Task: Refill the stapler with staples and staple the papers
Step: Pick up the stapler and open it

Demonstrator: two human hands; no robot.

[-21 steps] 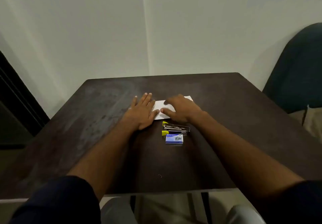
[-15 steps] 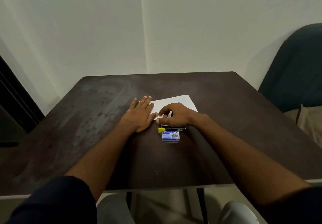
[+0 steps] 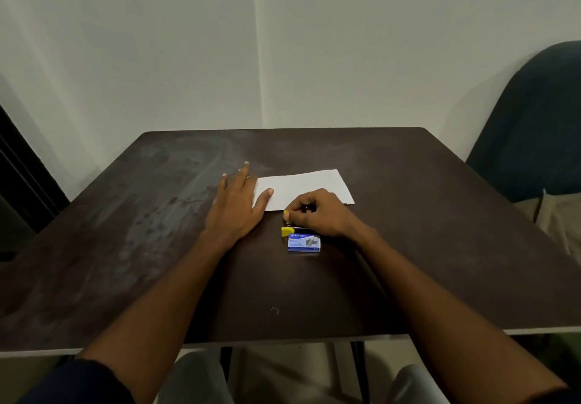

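Item 1, table (image 3: 424, 246): dark brown top with a smudged left half, set against a pale wall.

Item 2, paper (image 3: 301, 183): white sheet lying flat near the middle of the table, long side running left to right.

Item 3, stapler (image 3: 286, 231): small, with yellow ends, on the table just in front of the paper's near edge. It is mostly covered by the right hand.

Item 4, staple box (image 3: 303, 243): blue, lying flat and touching the stapler's near side.

Item 5, left hand (image 3: 234, 205): fingers straight, palm down on the table, with the thumb resting on the paper's left edge.

Item 6, right hand (image 3: 317, 215): fingers curled over the stapler, fingertips pinching its upper yellow end.

Item 7, loose staple (image 3: 275, 310): lies alone near the table's front edge, well apart from the box.

Item 8, chair (image 3: 540, 126): dark blue back, to the right of the table.
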